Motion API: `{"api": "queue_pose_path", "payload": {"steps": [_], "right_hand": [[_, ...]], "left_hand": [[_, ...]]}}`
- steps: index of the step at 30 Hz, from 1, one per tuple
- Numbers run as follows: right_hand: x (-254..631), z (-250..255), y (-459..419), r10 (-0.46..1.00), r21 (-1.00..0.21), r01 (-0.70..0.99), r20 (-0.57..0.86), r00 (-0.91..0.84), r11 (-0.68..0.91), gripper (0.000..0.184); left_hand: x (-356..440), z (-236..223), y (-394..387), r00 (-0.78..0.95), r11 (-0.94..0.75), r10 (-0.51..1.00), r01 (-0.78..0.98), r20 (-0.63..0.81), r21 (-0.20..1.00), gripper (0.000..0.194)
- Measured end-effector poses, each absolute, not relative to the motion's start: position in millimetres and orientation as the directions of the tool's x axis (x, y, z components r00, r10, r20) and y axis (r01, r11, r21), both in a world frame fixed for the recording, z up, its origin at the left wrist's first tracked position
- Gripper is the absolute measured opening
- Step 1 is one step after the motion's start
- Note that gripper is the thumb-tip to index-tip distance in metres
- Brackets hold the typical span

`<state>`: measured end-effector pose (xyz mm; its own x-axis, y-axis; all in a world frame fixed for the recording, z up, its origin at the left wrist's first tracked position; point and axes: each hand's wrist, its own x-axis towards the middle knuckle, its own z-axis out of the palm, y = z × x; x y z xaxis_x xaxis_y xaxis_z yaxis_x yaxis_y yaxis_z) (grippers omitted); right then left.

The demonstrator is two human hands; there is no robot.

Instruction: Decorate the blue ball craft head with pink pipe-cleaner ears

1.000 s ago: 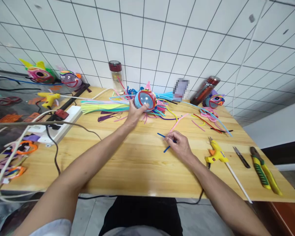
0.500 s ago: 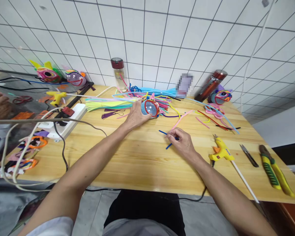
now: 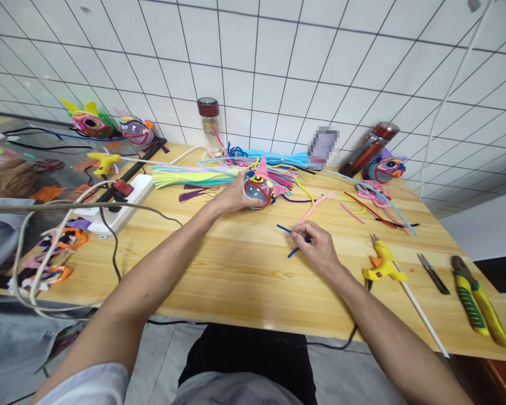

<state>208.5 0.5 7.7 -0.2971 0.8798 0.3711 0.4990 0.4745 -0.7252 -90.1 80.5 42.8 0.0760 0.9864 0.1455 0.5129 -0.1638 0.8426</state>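
Observation:
My left hand (image 3: 233,194) is closed around the side of a clear ball (image 3: 255,197) decorated with coloured pipe cleaners, a pink pointed piece standing on its top. Lower on the wooden table, the thumb and fingers of my right hand (image 3: 314,239) pinch a dark blue pipe cleaner (image 3: 294,252), whose ends stick out to the left. Part of it is hidden by the fingers. A pink pipe cleaner (image 3: 318,206) lies just above that hand. Behind the ball spread bundles of yellow-green pipe cleaners (image 3: 185,179) and light blue pipe cleaners (image 3: 274,158).
To the right lie a yellow glue gun (image 3: 385,264), a craft knife (image 3: 433,274) and pliers (image 3: 476,301). A white power strip (image 3: 126,205) with cables is at left. A glass bottle (image 3: 211,126) and a leaning flask (image 3: 369,149) stand at the back. Another person's hand (image 3: 12,180) shows far left.
The ball has turned in my left hand, so its pink point and decorated face now show. My right hand keeps its pinch on the blue pipe cleaner. The view has shifted slightly.

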Motion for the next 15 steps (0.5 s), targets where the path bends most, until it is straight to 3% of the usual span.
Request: {"api": "queue_pose_path", "payload": {"steps": [6,9,12,15], "right_hand": [[208.7,10.3,0.3,0.888,-0.737,0.497,0.360,-0.287,0.459,0.014],[209.7,11.7,0.0,0.888,-0.734,0.499,0.363,-0.284,0.460,0.015],[210.9,11.2,0.0,0.885,-0.732,0.498,0.367,-0.287,0.465,0.016],[211.5,10.2,0.6,0.880,-0.726,0.498,0.377,-0.289,0.474,0.016]], "left_hand": [[-107.9,41.4,83.2,0.147,-0.164,0.983,0.457,0.108,0.874,0.108],[-105.9,30.8,87.0,0.078,-0.219,0.976,0.253,0.206,0.942,0.103],[-104.9,23.3,96.2,-0.047,-0.344,0.938,0.023,0.345,0.939,0.101],[-109.3,23.3,108.6,-0.186,-0.424,0.893,-0.041,0.410,0.905,0.107]]}}
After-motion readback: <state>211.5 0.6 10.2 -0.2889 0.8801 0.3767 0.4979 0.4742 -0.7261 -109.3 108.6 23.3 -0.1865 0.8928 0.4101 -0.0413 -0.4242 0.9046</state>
